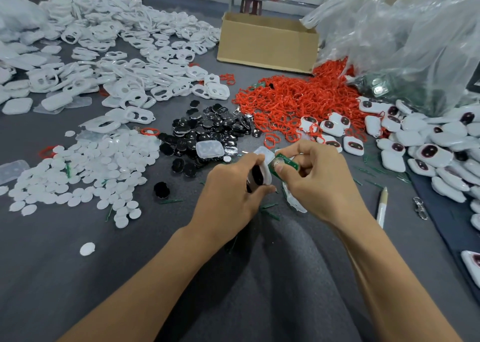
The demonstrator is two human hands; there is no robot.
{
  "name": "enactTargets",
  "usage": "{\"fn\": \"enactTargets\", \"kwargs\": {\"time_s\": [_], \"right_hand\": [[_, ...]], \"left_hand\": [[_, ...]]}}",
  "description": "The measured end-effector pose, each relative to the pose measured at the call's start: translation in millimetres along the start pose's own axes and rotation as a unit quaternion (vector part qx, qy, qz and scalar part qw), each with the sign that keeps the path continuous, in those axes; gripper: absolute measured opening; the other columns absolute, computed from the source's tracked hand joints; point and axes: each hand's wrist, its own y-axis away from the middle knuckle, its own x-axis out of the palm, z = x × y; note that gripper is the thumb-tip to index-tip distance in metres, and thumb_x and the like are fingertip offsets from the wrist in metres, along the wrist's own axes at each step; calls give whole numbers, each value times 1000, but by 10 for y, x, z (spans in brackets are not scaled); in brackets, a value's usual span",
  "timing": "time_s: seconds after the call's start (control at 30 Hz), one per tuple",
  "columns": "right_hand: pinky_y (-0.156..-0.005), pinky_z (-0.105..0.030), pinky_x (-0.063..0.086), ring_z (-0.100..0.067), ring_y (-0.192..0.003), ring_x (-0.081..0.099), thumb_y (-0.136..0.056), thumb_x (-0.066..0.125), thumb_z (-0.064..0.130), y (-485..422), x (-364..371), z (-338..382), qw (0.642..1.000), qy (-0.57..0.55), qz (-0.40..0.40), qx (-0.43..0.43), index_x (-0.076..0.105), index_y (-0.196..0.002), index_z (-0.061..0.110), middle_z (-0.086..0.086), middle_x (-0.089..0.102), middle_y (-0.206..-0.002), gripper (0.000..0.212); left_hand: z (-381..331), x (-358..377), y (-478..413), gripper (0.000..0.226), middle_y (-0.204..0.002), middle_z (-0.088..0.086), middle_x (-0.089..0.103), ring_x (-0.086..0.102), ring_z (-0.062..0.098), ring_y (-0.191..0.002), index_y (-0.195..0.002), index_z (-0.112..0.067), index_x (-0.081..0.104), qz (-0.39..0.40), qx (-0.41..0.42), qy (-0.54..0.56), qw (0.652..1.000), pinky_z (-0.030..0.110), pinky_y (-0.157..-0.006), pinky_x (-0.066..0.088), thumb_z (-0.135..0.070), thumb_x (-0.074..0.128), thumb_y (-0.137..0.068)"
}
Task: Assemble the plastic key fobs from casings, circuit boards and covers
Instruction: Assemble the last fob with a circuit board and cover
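My left hand [228, 196] grips a white casing [263, 171] with a black insert showing in it, held just above the grey table. My right hand [319, 180] pinches a small green circuit board [281, 163] with a round silver cell, right beside the casing's upper edge. A second white part [294, 201] shows under my right hand. Both hands meet at the table's middle.
White casings [124, 55] are heaped at the back left, white discs [85, 170] at the left, black inserts [207, 131] in the centre, red rings [298, 102] beyond. Finished fobs [428, 154] pile at the right. A cardboard box [267, 42], plastic bags [402, 35] and a pen [381, 206] lie around.
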Motion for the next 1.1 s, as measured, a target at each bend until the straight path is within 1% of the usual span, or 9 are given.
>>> {"fn": "enactTargets", "kwargs": {"time_s": [0.1,0.2,0.33,0.5,0.67,0.8,0.9,1.0,1.1], "right_hand": [[-49,-16,31,-4,-43,42,-87,66,12,-8,-12,-10,1000,-21,11,8,65,-90,13,3,54,-50,4],[-57,-27,39,-11,-46,46,-89,62,3,-12,-30,-33,986,-146,61,53,64,-93,2,2,49,-46,5],[-49,-14,43,0,-36,39,-91,56,-2,-20,4,-64,952,-263,103,119,61,-87,4,12,39,-39,8],[-48,-12,43,1,-36,39,-91,55,-2,-43,34,-59,942,-290,110,131,61,-87,3,12,39,-41,9],[-44,-14,36,-12,-43,43,-89,58,-2,-29,57,-16,964,-237,68,100,61,-82,6,-3,43,-48,12],[-59,-30,39,-22,-54,52,-88,63,4,-19,39,-13,983,-161,46,79,61,-83,11,-11,53,-56,9],[-60,-31,40,-24,-57,53,-87,64,8,-7,9,-9,992,-107,36,60,63,-85,10,-17,60,-59,3],[-57,-27,40,-18,-53,52,-86,66,12,-3,-2,-4,998,-50,20,38,63,-84,15,-9,64,-59,4],[-50,-20,36,-5,-45,46,-85,66,14,-11,-4,-11,1000,1,4,23,60,-79,22,5,58,-50,12]], "left_hand": [[-5,-6,-2,47,-90,9,73,68,30,-80,-112,-7,66,0,-3,1,1000,42,-72,54,-32,74,-74],[5,-14,-2,48,-96,6,73,68,25,-86,-116,-9,67,-11,-24,14,1000,39,-79,52,-25,81,-73],[42,-20,0,50,-95,6,74,69,23,-87,-117,-9,67,-21,-24,13,999,35,-82,50,-20,84,-72],[66,-23,-6,52,-98,9,73,70,24,-92,-117,-8,67,-20,-27,27,999,39,-84,53,-22,85,-71],[79,-24,-14,51,-99,9,73,70,23,-92,-114,-8,67,-22,-39,44,998,40,-85,53,-22,86,-70],[63,-8,-11,51,-100,7,73,69,21,-92,-114,-8,67,-19,-43,51,998,39,-85,53,-23,86,-69],[44,1,-8,48,-101,6,73,69,22,-92,-112,-9,67,-17,-35,44,998,39,-84,53,-25,83,-70],[18,0,-9,46,-97,7,73,69,25,-86,-112,-9,66,-10,-24,31,999,40,-79,52,-26,80,-71],[-2,-5,-4,44,-89,8,73,68,28,-74,-110,-9,66,-2,-17,21,1000,40,-73,53,-29,77,-72]]}}
